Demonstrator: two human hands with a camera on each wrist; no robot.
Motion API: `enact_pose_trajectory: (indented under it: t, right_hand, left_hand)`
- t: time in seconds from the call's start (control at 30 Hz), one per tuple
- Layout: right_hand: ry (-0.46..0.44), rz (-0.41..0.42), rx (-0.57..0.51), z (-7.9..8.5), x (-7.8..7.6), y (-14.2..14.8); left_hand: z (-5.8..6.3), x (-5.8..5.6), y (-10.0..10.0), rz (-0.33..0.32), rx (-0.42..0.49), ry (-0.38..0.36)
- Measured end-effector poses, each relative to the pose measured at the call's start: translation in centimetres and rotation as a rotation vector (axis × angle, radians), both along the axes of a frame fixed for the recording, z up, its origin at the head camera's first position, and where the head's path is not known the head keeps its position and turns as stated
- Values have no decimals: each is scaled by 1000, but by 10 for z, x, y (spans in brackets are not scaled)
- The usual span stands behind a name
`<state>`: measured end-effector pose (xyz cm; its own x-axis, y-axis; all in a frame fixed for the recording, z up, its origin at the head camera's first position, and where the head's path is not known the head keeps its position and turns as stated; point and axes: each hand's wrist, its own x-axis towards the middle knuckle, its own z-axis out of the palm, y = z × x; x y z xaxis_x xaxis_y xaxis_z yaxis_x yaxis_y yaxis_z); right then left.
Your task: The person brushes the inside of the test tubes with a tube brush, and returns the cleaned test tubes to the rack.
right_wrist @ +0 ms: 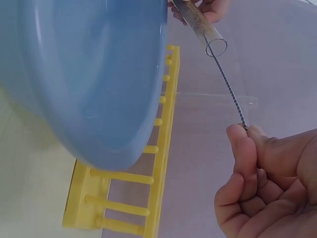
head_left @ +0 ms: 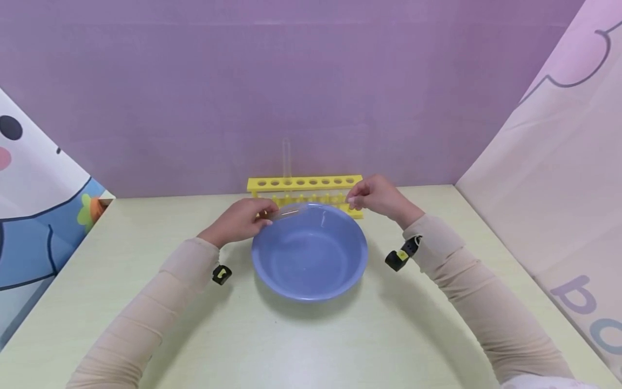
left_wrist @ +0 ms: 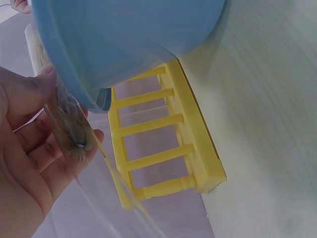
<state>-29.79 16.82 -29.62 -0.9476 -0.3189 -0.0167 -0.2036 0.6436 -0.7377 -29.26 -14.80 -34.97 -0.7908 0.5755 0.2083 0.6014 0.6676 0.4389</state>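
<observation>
My left hand [head_left: 243,219] grips a clear test tube [head_left: 286,214] over the far left rim of a blue basin [head_left: 311,296]. Inside the tube, in the left wrist view, are the brownish bristles [left_wrist: 69,114] of a test tube brush; clear tube runs on past them. Across the basin, my right hand [head_left: 379,200] pinches the end of the brush's twisted wire handle [right_wrist: 229,87] between thumb and index finger. That wire enters the tube's open mouth [right_wrist: 216,47]. The hands stand apart, with bare wire between them.
Right behind the basin, a yellow test tube rack [head_left: 252,185] stands near the purple back wall [head_left: 311,81]. One clear test tube [head_left: 286,154] is upright in it. Printed cloth panels [head_left: 559,162] flank the pale table [head_left: 301,351].
</observation>
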Motion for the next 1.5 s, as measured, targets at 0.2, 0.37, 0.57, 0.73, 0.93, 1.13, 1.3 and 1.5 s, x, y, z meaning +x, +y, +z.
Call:
enact_pose_trajectory:
  t: [0.2, 0.37, 0.57, 0.73, 0.93, 1.13, 1.3, 1.5]
  right_hand:
    - [-20, -22, 19, 2, 0, -6]
    - [-12, -14, 37, 2, 0, -10]
    - [-14, -5, 30, 1, -1, -15]
    - [-15, -4, 24, -2, -2, -20]
    - [-7, 11, 40, -4, -3, -24]
    - [1, 42, 25, -5, -2, -27]
    - [3, 41, 39, -8, -2, -31]
    - [14, 36, 51, -9, -1, -37]
  left_hand:
    - [-1, -1, 1, -1, -9, 9]
    - [0, 0, 4, 1, -15, 10]
    - [0, -1, 6, 12, -19, 6]
    - [-1, -1, 7, 10, -18, 10]
    - [-1, -1, 8, 6, -18, 11]
    - [-1, -1, 11, 2, -19, 16]
    - [-1, -2, 12, -5, -16, 29]
    - [-1, -2, 12, -11, -14, 40]
